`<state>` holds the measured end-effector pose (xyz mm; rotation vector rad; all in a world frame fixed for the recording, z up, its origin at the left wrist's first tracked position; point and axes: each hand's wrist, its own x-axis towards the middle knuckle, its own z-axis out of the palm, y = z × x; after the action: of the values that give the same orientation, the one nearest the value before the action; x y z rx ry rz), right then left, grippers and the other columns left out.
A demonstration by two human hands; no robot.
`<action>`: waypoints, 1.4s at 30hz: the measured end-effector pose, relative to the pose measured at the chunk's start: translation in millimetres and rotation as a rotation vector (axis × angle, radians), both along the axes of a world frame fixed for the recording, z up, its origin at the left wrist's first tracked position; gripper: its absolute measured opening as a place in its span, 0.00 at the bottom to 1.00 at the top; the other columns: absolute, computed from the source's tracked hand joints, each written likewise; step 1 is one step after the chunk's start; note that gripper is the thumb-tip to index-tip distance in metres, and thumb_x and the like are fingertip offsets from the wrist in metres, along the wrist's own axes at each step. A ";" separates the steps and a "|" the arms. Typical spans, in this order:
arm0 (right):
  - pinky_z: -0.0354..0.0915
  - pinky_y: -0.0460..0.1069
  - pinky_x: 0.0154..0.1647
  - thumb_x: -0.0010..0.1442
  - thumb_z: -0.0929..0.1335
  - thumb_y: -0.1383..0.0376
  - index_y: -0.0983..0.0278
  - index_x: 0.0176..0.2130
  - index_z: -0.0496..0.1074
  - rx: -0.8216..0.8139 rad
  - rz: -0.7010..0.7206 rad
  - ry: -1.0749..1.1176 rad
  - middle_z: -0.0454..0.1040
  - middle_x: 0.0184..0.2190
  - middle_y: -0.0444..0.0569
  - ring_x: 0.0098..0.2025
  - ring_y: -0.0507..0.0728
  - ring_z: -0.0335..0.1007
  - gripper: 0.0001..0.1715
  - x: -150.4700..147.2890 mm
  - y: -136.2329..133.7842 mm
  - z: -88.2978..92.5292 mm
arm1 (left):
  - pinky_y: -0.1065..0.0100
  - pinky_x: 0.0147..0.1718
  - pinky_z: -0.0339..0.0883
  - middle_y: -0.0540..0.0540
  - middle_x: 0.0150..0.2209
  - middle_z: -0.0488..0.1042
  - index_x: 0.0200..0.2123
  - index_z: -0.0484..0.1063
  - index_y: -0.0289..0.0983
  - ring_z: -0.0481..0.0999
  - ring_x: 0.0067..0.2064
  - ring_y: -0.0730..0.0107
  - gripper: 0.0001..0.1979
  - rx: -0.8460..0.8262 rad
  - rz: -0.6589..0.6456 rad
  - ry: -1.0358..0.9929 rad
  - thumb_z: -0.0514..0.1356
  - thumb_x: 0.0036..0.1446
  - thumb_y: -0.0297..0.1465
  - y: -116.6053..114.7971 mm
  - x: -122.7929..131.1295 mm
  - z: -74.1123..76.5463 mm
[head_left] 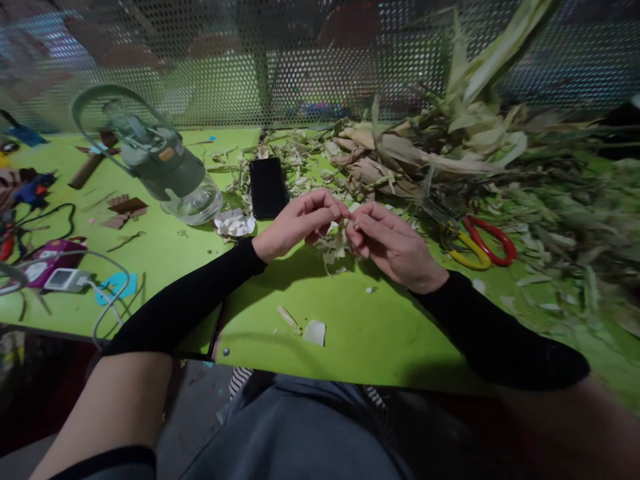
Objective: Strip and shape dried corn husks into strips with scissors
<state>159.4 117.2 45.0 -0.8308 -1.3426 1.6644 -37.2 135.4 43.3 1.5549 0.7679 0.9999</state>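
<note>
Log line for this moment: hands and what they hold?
left hand: pinching husk strip | right hand: pinching same strip | scissors: untouched, right side

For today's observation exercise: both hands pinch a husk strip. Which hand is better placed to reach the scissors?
Right, probably. The right hand lies nearer the scissors; the left hand would have to cross over it and the husk strip.

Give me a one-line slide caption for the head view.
Left hand and right hand pinch a dried husk strip over a green table, near a phone, scissors and a husk pile.
</note>
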 end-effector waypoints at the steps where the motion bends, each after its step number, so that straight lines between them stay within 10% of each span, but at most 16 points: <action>1: 0.54 0.46 0.23 0.59 0.79 0.51 0.59 0.33 0.68 -0.026 -0.020 0.023 0.66 0.25 0.39 0.23 0.49 0.54 0.22 0.2 2.1 -0.9 | 0.74 0.25 0.58 0.45 0.39 0.78 0.30 0.66 0.38 0.67 0.30 0.79 0.11 0.147 0.027 0.057 0.61 0.61 0.37 0.6 -1.4 0.4; 8: 0.56 0.45 0.23 0.61 0.77 0.56 0.60 0.31 0.66 -0.115 -0.121 0.060 0.61 0.25 0.39 0.24 0.48 0.54 0.20 1.2 9.6 -3.8 | 0.69 0.36 0.68 0.43 0.38 0.81 0.29 0.69 0.37 0.76 0.37 0.72 0.08 0.656 -0.034 0.299 0.60 0.61 0.31 -0.9 -5.6 -3.3; 17: 0.52 0.45 0.21 0.60 0.77 0.55 0.61 0.29 0.66 -0.117 -0.092 0.032 0.60 0.26 0.40 0.22 0.48 0.50 0.21 -1.4 7.5 -4.0 | 0.72 0.26 0.63 0.45 0.38 0.77 0.37 0.67 0.38 0.71 0.31 0.77 0.18 0.015 -0.117 0.029 0.61 0.67 0.47 -12.1 5.3 -0.8; 22: 0.46 0.45 0.21 0.58 0.79 0.50 0.59 0.31 0.65 -0.010 -0.126 -0.005 0.55 0.23 0.37 0.23 0.48 0.44 0.25 -1.3 5.4 1.1 | 0.75 0.23 0.56 0.50 0.35 0.74 0.35 0.66 0.38 0.66 0.26 0.82 0.14 -0.260 -0.071 -0.046 0.63 0.68 0.40 -12.8 10.6 1.9; 31: 0.48 0.46 0.23 0.59 0.79 0.50 0.60 0.31 0.66 0.088 -0.039 -0.089 0.58 0.21 0.35 0.22 0.48 0.48 0.25 3.9 9.1 -0.5 | 0.77 0.24 0.57 0.52 0.32 0.73 0.35 0.71 0.36 0.67 0.26 0.84 0.13 -0.405 -0.163 -0.063 0.68 0.64 0.37 -4.5 1.3 -4.0; 42: 0.51 0.47 0.24 0.57 0.79 0.47 0.61 0.32 0.73 0.154 -0.074 -0.314 0.68 0.25 0.40 0.24 0.49 0.56 0.24 19.3 22.0 0.0 | 0.75 0.25 0.58 0.53 0.28 0.71 0.33 0.73 0.33 0.64 0.25 0.84 0.08 -0.521 0.084 -0.133 0.68 0.63 0.28 2.5 4.0 -8.9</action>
<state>178.7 139.2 45.0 -1.0673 -1.6093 1.3938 -33.3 137.9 34.4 1.0055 0.9189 0.8655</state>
